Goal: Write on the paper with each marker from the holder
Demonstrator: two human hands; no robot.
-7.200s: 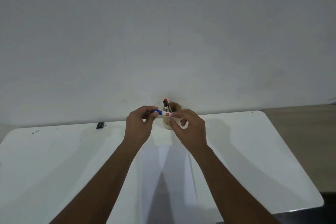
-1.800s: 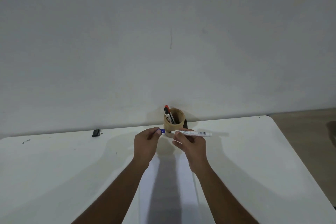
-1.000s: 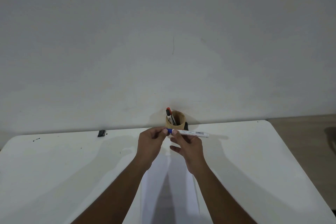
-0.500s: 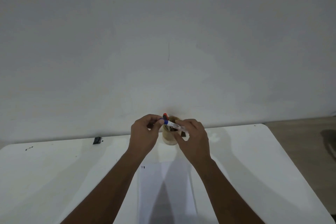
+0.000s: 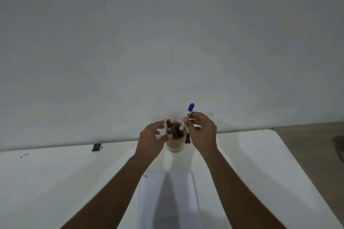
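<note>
A tan cylindrical holder (image 5: pixel 175 144) stands at the table's far edge against the wall. A red-capped marker (image 5: pixel 169 125) and a dark one lean inside it. My right hand (image 5: pixel 202 132) pinches a white marker with a blue cap (image 5: pixel 187 116), held upright, cap on top, lower end over the holder's rim. My left hand (image 5: pixel 152 138) hovers at the holder's left side, fingers spread and curled, thumb near the rim. A white sheet of paper (image 5: pixel 167 199) lies between my forearms, with small dark marks at its top left corner.
The white table (image 5: pixel 55 182) ends at a grey wall just behind the holder. A small black object (image 5: pixel 96 147) sits at the far left edge, and another dark item (image 5: pixel 188 138) stands behind the holder. The table's rounded right corner borders brown floor.
My left hand has let go of the blue-capped marker and opened beside the holder. My right hand has turned the capped marker upright and brought its lower end over the holder.
</note>
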